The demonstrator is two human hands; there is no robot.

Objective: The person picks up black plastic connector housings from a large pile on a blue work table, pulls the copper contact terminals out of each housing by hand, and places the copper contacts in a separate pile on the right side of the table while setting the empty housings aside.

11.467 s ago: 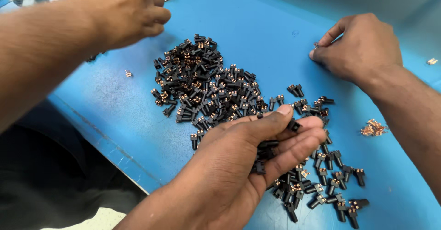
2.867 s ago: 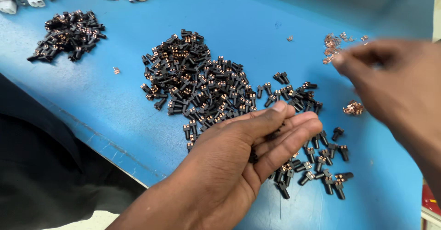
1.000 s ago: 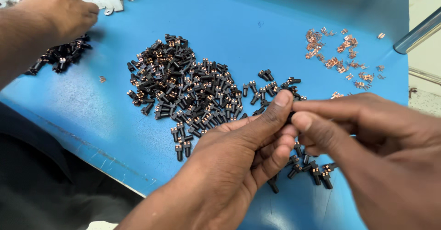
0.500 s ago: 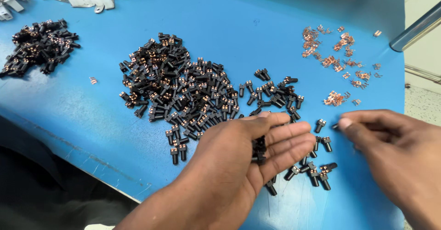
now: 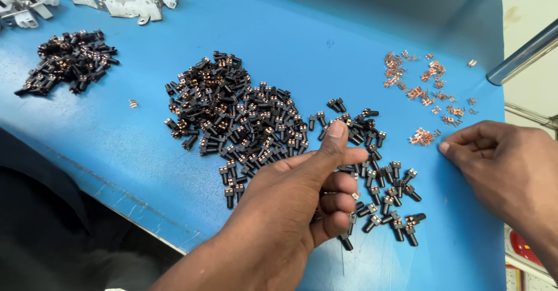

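My left hand hovers over the near side of a blue table, thumb raised and fingers curled in on small black parts that are mostly hidden in the palm. Under and beside it lie scattered black parts with copper ends. A big pile of the same black parts sits just beyond my thumb. My right hand rests at the right, its fingertips on the table next to a small cluster of copper clips; I see nothing in it.
More loose copper clips are strewn at the back right. A smaller black pile lies far left, white plastic pieces at the back left. A metal bar crosses the right edge. One stray copper piece lies left of the big pile.
My left fingers have curled shut and the thumb has lifted. My right hand has drawn away from the left hand, out to the copper cluster. Another person's hand at the far left is gone.
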